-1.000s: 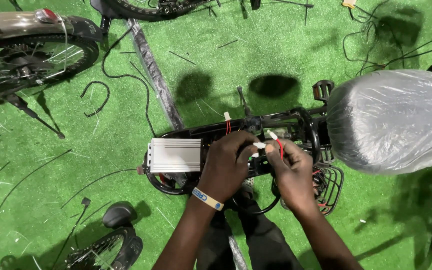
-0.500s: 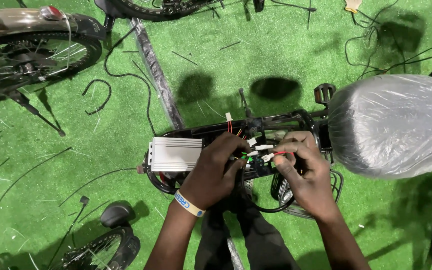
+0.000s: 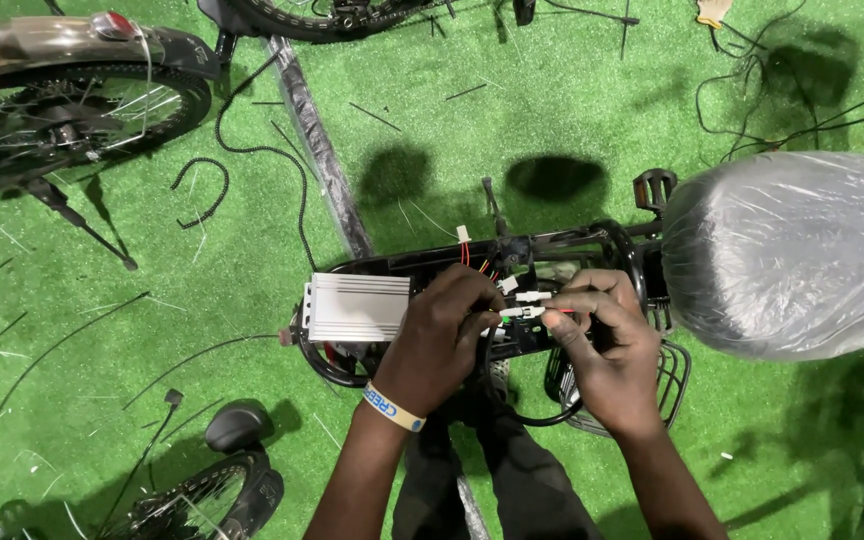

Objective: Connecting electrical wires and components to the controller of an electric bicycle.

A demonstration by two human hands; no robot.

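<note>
Head view showed both hands just right of a silver controller box [image 3: 357, 307]: left hand [image 3: 442, 340] and right hand [image 3: 597, 345] each pinched small white wire connectors [image 3: 524, 311], nearly touching, above the bike frame [image 3: 572, 240].

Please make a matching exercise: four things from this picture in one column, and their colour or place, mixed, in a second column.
1. metal box
2. wristband
3. plastic-wrapped seat
4. small plugs

a. far right
b. between the fingertips of both hands
c. silver, ribbed, beside the left hand
d. yellow and blue, on the left wrist

Pairs: 1-c, 2-d, 3-a, 4-b. The right hand pinches from the right.
</note>
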